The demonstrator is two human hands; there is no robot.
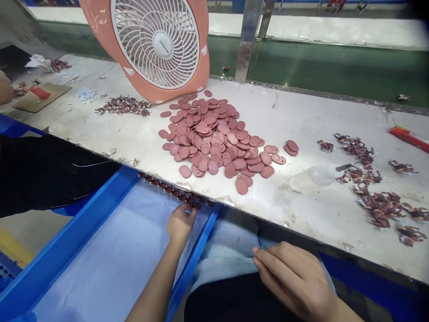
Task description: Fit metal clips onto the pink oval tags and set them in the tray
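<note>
My left hand (181,220) reaches into the blue tray (90,226) below the table's edge, its fingers closed around a small brown figure (197,205) that they partly hide. Beside it, a row of similar dark brown figures (164,185) stands along the tray's far end. My right hand (295,277) hovers over my lap, its fingers pressed together and nothing showing between them. On the table above lies a heap of reddish-brown oval discs (214,138), some with small holes.
A pink fan (161,44) stands behind the discs. To the right are a clear squeeze bottle (311,178), loose brown figures (382,205) and a red box (410,137). More figures (124,106) lie left. A green conveyor belt (311,65) runs behind; another person's hand (5,89) shows far left.
</note>
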